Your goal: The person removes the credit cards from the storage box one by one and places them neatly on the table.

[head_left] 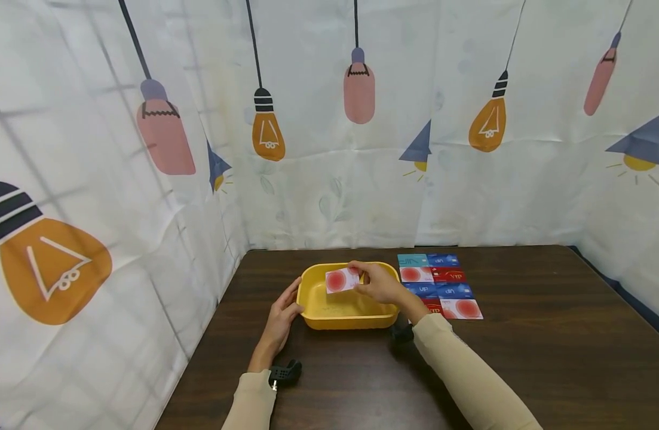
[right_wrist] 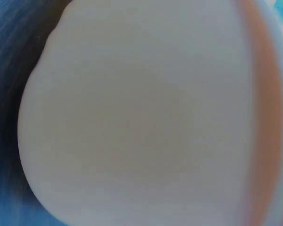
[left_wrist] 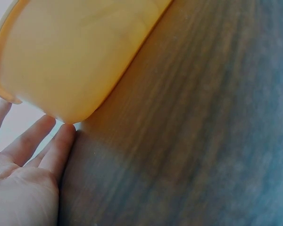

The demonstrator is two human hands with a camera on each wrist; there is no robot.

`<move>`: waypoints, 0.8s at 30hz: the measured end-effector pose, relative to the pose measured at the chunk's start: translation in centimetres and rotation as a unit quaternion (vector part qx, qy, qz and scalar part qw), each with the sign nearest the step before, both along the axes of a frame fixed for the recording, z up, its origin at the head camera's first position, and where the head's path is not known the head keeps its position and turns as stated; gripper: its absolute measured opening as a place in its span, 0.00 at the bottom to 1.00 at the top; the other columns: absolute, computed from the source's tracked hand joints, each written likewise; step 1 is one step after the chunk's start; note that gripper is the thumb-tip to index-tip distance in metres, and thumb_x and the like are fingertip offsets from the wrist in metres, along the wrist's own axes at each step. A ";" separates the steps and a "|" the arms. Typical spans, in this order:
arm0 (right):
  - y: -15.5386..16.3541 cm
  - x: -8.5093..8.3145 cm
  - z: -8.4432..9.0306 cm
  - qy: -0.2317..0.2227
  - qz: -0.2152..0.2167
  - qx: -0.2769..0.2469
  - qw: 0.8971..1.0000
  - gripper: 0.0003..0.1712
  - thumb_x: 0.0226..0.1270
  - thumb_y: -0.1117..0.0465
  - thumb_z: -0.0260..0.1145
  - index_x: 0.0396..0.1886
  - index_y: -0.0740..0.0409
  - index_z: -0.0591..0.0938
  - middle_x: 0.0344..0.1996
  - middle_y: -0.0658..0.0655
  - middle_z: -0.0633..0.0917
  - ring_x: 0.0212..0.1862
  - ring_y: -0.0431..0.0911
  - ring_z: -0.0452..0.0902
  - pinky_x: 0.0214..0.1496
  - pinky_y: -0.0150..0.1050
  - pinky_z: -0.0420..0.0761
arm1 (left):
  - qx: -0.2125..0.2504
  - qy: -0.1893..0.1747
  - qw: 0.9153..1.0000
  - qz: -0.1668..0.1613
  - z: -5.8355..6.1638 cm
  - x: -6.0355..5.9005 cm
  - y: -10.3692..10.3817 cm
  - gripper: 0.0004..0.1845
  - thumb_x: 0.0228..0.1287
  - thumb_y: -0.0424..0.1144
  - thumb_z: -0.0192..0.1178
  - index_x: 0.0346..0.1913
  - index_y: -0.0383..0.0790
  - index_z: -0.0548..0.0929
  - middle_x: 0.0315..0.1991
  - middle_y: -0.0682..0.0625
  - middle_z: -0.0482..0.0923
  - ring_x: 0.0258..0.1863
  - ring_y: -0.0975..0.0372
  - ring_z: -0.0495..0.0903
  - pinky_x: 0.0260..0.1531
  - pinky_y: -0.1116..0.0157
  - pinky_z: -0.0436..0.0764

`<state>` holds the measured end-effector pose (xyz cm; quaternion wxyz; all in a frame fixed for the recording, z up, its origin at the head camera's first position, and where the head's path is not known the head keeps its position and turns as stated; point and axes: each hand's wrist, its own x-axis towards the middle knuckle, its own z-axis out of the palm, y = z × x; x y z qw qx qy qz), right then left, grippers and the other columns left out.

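Observation:
A yellow plastic basin (head_left: 351,323) stands on the table. Over its inside, my right hand (head_left: 382,283) pinches a white card with a red circle (head_left: 336,280) between thumb and fingers. My left hand (head_left: 281,315) rests its fingers against the basin's left end. In the left wrist view the fairly straight fingers of the left hand (left_wrist: 30,174) touch the basin's wall (left_wrist: 75,61). The right wrist view is filled by a blurred pale surface; neither hand nor card can be made out there.
Right of the basin, several cards (head_left: 435,290) in blue, red, teal and white lie edge to edge in rows. The dark wooden table (head_left: 544,334) extends to the right. A white curtain (head_left: 329,197) with printed lamps hangs behind and at the sides.

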<state>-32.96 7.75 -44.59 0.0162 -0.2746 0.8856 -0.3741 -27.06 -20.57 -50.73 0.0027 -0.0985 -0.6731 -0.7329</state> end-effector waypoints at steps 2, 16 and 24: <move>0.4 0.1 0.3 0.003 0.002 -0.002 1.000 0.30 0.66 0.64 0.71 0.68 0.56 0.77 0.40 0.53 0.79 0.34 0.43 0.70 0.35 0.31 0.74 | -0.001 -0.001 1.000 0.003 0.1 0.0 0.0 0.36 0.68 0.24 0.49 0.79 0.45 0.64 0.75 0.36 0.66 0.68 0.45 0.69 0.56 0.72 0.80; 4.4 2.3 0.9 -0.055 -0.017 -0.031 0.998 0.35 0.68 0.64 0.69 0.74 0.57 0.73 0.37 0.55 0.76 0.37 0.46 0.70 0.33 0.31 0.75 | -0.011 -0.003 1.000 -0.002 -0.1 0.0 -0.2 0.37 0.68 0.23 0.49 0.80 0.46 0.62 0.76 0.37 0.64 0.71 0.42 0.68 0.56 0.71 0.79; 7.1 3.6 1.2 -0.039 0.005 -0.046 0.998 0.35 0.71 0.63 0.66 0.76 0.58 0.69 0.37 0.55 0.76 0.38 0.47 0.72 0.35 0.33 0.81 | -0.010 -0.001 1.000 -0.006 -0.1 0.0 -0.2 0.37 0.69 0.24 0.49 0.80 0.47 0.62 0.76 0.37 0.64 0.71 0.42 0.68 0.56 0.71 0.79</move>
